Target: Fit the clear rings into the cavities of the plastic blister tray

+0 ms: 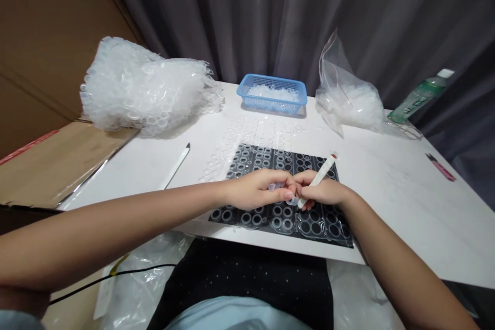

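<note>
My left hand is closed, its thumb and fingers pinching a small translucent plastic piece. Close against its fingertips is my right hand, wrapped round a white pen-like tool that slants up to a reddish end. The tool's lower end is beside the plastic piece; whether they touch I cannot tell. Beneath both hands lies a black mat, covered with rows of clear plastic pieces with ring shapes. More clear ring-shaped pieces are spread over the white table just behind and left of the mat.
At the back left is a large heap of clear plastic pieces. A blue basket of small clear parts, a zip bag and a green bottle stand along the back. A white knife-like tool lies left, pink snips right.
</note>
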The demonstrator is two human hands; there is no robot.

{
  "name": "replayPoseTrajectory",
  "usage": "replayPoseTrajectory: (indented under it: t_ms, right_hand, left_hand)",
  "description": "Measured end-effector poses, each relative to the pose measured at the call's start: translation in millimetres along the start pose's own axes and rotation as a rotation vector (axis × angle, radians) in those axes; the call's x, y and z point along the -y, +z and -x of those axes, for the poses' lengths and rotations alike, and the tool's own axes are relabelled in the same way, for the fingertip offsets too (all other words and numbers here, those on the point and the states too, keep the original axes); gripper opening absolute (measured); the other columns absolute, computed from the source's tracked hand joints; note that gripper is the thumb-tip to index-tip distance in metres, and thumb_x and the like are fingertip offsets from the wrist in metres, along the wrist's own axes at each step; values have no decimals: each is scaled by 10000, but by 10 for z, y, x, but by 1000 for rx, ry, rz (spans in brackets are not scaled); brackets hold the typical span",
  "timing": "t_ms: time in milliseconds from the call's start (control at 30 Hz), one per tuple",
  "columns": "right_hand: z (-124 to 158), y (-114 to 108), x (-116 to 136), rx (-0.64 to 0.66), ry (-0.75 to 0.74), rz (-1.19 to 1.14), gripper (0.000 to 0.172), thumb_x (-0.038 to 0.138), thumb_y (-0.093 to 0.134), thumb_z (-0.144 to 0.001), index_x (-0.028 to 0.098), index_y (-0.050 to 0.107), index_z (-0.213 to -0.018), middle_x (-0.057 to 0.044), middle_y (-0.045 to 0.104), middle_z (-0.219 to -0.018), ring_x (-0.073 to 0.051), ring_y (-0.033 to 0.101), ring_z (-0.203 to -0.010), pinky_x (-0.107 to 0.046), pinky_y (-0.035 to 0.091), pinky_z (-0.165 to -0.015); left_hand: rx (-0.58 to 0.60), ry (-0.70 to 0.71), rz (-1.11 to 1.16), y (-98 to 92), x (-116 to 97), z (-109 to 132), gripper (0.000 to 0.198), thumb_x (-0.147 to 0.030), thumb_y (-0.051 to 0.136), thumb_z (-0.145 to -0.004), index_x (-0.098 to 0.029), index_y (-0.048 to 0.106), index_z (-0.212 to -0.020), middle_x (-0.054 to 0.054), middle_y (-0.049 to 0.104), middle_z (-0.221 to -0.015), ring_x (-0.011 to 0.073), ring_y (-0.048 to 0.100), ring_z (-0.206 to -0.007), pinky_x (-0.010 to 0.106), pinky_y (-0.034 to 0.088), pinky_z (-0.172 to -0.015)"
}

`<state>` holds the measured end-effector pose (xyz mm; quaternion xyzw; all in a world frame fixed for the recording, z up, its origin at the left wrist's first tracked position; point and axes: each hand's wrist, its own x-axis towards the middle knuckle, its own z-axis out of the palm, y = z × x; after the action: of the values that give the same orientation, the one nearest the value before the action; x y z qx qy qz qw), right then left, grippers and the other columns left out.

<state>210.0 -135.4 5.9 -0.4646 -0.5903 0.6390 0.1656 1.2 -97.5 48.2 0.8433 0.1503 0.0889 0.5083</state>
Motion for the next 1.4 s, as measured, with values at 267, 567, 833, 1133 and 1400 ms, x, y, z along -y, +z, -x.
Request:
replayPoseTrajectory:
  t_ms: [267,567,833,1133,1400]
  right_hand:
    - [22,-34,33,93,0,18,82,107,495,-629,178,456,-639,25,638,-600,-124,642,-561,-177,452,-455]
    - [19,-31,24,75,9,22,108,87,494,-630,184,448,-642,31,630,-605,-128,642,-588,-183,461,-466]
    - [9,-30,-8,75,-27,68,114,93,483,-641,192,427,-645,34,613,-605,-134,640,-600,-190,458,-469]
    - [36,-30,28,73,-45,246,125,103,486,-638,193,400,-629,39,548,-610,-136,624,-623,-186,415,-482]
    - [49,-15,29,66,-69,243,100,100,486,-634,190,446,-646,28,598,-640,-133,610,-616,-206,436,-511]
  left_hand:
    - [149,53,-490,64,140,-35,109,-254,499,-903,-196,591,-918,10,636,-862,116,566,-712,212,388,-604]
    - [146,-39,-786,201,91,-77,157,-316,556,-872,-220,623,-977,5,690,-882,134,621,-679,219,320,-480]
    - [106,-39,-808,277,72,-56,143,-259,523,-875,-216,649,-926,9,689,-893,137,632,-691,220,367,-502]
    - [217,68,-698,163,76,-56,94,-207,475,-868,-185,566,-868,25,642,-798,133,556,-582,236,383,-506]
    - [179,62,-312,-38,-63,63,121,-219,414,-902,-183,518,-850,1,557,-743,118,498,-644,217,399,-608]
